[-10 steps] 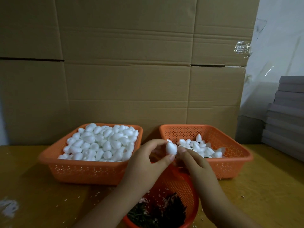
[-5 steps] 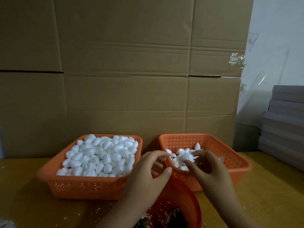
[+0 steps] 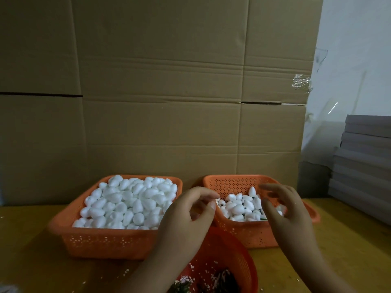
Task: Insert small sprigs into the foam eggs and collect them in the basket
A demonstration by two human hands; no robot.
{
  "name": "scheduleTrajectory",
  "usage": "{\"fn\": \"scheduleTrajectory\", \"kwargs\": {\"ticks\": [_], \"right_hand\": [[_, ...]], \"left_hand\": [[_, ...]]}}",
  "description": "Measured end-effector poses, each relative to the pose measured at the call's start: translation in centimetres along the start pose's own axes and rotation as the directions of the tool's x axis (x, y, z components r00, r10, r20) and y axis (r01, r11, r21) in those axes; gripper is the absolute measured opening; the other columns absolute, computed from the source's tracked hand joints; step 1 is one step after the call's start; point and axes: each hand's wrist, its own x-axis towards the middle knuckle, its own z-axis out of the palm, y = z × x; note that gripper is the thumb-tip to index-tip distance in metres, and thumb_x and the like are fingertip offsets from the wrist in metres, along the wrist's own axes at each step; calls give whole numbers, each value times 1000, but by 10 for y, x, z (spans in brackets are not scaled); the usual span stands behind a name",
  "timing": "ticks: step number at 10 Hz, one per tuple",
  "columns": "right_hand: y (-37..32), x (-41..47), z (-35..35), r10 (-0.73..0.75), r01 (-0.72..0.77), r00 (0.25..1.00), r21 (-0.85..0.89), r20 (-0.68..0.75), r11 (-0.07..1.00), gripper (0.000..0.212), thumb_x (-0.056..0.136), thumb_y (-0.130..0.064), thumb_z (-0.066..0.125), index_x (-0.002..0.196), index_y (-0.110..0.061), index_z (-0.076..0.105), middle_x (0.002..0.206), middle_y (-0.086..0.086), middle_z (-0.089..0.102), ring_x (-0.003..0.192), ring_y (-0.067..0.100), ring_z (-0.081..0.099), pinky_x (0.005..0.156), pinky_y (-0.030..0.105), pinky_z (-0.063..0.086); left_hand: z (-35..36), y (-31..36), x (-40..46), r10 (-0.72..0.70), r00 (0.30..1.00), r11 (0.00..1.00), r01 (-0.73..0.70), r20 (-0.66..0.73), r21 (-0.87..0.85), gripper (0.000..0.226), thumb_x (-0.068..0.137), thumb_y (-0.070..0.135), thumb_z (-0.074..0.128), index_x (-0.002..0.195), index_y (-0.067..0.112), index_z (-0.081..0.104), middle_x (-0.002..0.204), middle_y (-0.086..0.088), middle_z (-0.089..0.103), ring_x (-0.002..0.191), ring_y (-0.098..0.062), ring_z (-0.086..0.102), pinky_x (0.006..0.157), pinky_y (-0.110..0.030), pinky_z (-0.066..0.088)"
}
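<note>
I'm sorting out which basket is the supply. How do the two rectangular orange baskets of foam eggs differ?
The left basket is heaped with foam eggs up to its rim; the right basket holds only a shallow layer, so its perforated back wall shows. The left basket's eggs look plain white; small dark green bits show among the right basket's. Both hands hover at the right basket, none at the left. Both are orange perforated plastic.

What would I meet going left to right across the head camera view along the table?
Full basket of plain foam eggs → left hand → basket of finished eggs → right hand → grey stacked boards.
</note>
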Motion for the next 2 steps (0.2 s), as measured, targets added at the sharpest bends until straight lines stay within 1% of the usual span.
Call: {"fn": "scheduleTrajectory", "kwargs": {"ticks": [1, 2], "right_hand": [[-15, -3, -3, -43, 43, 999, 64, -6, 997, 37, 88, -10, 61, 87, -47, 58, 96, -24, 59, 96, -10, 53, 76, 19, 40], [-31, -5, -7, -62, 64, 998, 129, -20, 990, 36, 88, -7, 60, 86, -43, 61, 94, -25, 62, 94, -7, 57, 78, 21, 44]], "left_hand": [[-7, 12, 2, 34, 999, 999, -34, -24, -34, 22, 91, 20, 61, 90, 40, 70, 93, 21, 70, 91, 2, 65, 77, -12, 49], [-17, 30, 2, 72, 994, 993, -79, -80, -89, 23, 92, 21, 60, 92, 42, 69, 89, 20, 71, 87, 1, 66, 73, -10, 49]]}}
